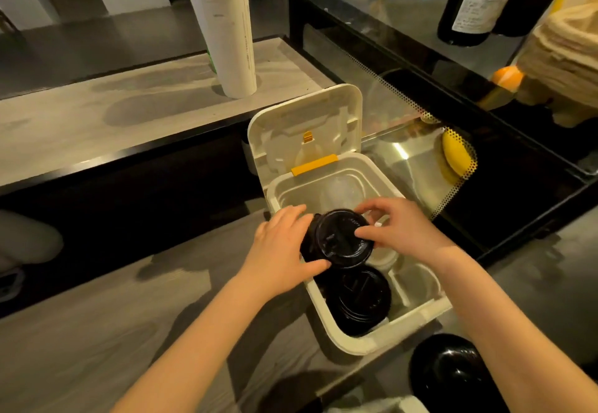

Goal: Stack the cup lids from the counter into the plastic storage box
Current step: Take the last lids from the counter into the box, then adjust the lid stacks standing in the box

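Trouble would most likely begin with the plastic storage box (pixel 352 346), which stands on the right of the tabletop (pixel 97 331). It looks light, so a hard push on one wall might skid or tip it. Its hinged cover (pixel 291 127) stands open on the far side and could drop shut if knocked.

The held stack of black cup lids (pixel 339 237) hangs over the middle of the box, above the rim and tilted left. The left hand (pixel 284 250) is curled round its side. The right hand (pixel 398 228) pinches the top lid's far rim between thumb and fingertips. If the grip on the side loosens, the lower lids could fan apart and spill. If the stack goes down tilted, it could catch the second pile of lids (pixel 359 299) already in the near end of the box and sit crooked. More loose lids (pixel 449 377) wait on the tabletop near right, close to the right forearm, which could brush them off.

The tabletop is grey, matt and wood-grained. The box is smooth off-white plastic with rounded corners, thick rims and moulded inner walls. A tall white sleeve of paper cups (pixel 223 33) stands far off, dull and slightly tapered. The lids are glossy thin black plastic, round, with raised rims and embossed tops. The small yellow latch (pixel 314 165) is flat and rectangular.
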Demonstrator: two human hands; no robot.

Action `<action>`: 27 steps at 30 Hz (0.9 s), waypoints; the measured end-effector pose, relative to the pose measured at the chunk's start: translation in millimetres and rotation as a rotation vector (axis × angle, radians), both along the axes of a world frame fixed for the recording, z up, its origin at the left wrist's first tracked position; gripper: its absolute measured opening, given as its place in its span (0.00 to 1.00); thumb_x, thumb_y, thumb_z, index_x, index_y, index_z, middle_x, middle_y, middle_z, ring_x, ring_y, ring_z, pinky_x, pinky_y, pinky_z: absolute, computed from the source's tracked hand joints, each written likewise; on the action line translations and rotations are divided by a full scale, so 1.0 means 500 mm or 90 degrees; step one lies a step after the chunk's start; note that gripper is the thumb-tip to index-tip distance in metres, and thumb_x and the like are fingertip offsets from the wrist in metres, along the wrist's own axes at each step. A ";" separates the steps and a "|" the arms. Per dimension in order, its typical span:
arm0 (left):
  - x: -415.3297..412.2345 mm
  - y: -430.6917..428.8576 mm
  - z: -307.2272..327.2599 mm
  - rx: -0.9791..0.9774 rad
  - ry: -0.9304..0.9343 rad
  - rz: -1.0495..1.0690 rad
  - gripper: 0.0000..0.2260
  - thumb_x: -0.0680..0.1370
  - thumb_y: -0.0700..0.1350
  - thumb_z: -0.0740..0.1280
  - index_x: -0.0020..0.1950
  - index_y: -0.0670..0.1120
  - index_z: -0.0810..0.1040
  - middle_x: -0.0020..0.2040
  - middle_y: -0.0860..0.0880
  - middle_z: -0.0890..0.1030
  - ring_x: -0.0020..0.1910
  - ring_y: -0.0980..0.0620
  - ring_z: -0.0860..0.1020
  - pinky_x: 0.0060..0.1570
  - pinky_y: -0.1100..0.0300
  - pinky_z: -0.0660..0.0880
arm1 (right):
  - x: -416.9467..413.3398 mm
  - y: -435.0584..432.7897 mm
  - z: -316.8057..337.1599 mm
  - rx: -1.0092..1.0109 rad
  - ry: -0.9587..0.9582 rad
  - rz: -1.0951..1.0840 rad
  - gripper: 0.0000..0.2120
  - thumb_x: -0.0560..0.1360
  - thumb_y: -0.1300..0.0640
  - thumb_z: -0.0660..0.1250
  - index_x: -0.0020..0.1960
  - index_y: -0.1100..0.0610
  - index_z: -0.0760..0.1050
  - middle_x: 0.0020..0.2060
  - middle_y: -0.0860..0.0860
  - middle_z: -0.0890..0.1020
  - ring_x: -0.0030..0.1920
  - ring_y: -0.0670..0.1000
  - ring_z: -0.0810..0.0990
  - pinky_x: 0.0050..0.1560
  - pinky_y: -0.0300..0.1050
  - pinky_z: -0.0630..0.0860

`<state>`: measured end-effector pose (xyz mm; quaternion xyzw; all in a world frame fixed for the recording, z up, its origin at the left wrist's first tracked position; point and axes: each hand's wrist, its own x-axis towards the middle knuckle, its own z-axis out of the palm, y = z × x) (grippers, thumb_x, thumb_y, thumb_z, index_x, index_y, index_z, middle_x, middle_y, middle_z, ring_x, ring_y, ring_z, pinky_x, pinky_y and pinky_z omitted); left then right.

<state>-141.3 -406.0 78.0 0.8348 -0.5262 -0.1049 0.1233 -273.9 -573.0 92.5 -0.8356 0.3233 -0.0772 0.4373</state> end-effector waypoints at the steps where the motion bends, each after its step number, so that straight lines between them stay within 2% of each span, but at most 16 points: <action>1: 0.001 0.011 -0.009 0.019 0.000 0.000 0.36 0.73 0.64 0.63 0.76 0.51 0.56 0.77 0.52 0.53 0.76 0.53 0.49 0.72 0.51 0.50 | -0.018 -0.002 -0.004 0.006 0.032 0.009 0.13 0.68 0.60 0.75 0.51 0.52 0.79 0.38 0.49 0.77 0.34 0.49 0.80 0.44 0.49 0.81; 5: 0.004 0.042 -0.036 0.063 0.025 0.004 0.36 0.74 0.66 0.59 0.77 0.50 0.54 0.78 0.52 0.49 0.76 0.54 0.45 0.73 0.51 0.48 | -0.070 0.006 -0.024 0.071 0.138 0.015 0.12 0.69 0.59 0.75 0.49 0.50 0.78 0.40 0.51 0.77 0.38 0.54 0.82 0.43 0.50 0.82; 10: 0.001 0.043 -0.040 0.072 0.027 0.003 0.37 0.75 0.66 0.59 0.77 0.50 0.51 0.78 0.52 0.46 0.76 0.54 0.42 0.73 0.51 0.47 | -0.077 0.038 -0.060 -0.060 0.254 0.060 0.14 0.69 0.50 0.74 0.52 0.49 0.77 0.40 0.45 0.78 0.43 0.47 0.78 0.46 0.39 0.73; 15: 0.003 0.044 -0.045 0.073 0.028 0.002 0.37 0.74 0.66 0.59 0.77 0.50 0.52 0.78 0.52 0.46 0.76 0.54 0.42 0.73 0.50 0.48 | -0.083 0.057 -0.062 -0.131 0.313 0.034 0.14 0.72 0.49 0.70 0.56 0.49 0.74 0.47 0.44 0.78 0.48 0.47 0.76 0.47 0.40 0.72; 19: 0.003 0.042 -0.041 0.076 0.018 -0.004 0.36 0.75 0.66 0.59 0.77 0.50 0.53 0.78 0.51 0.47 0.76 0.53 0.43 0.73 0.50 0.49 | -0.085 0.068 -0.044 -0.154 0.299 0.028 0.19 0.72 0.48 0.70 0.61 0.49 0.71 0.51 0.45 0.77 0.49 0.47 0.76 0.49 0.43 0.75; 22: 0.001 0.043 -0.034 0.078 0.015 -0.010 0.35 0.75 0.65 0.58 0.77 0.49 0.53 0.78 0.50 0.48 0.76 0.52 0.44 0.73 0.49 0.49 | -0.081 0.092 -0.033 -0.197 0.288 0.025 0.22 0.73 0.47 0.69 0.65 0.49 0.70 0.57 0.47 0.75 0.53 0.49 0.76 0.52 0.44 0.74; 27: 0.006 0.086 -0.005 0.034 0.003 0.003 0.32 0.77 0.63 0.58 0.76 0.50 0.55 0.78 0.51 0.51 0.77 0.51 0.47 0.73 0.48 0.51 | -0.046 0.154 -0.010 -0.294 0.179 0.006 0.21 0.74 0.46 0.67 0.64 0.48 0.70 0.58 0.46 0.75 0.55 0.49 0.75 0.50 0.44 0.75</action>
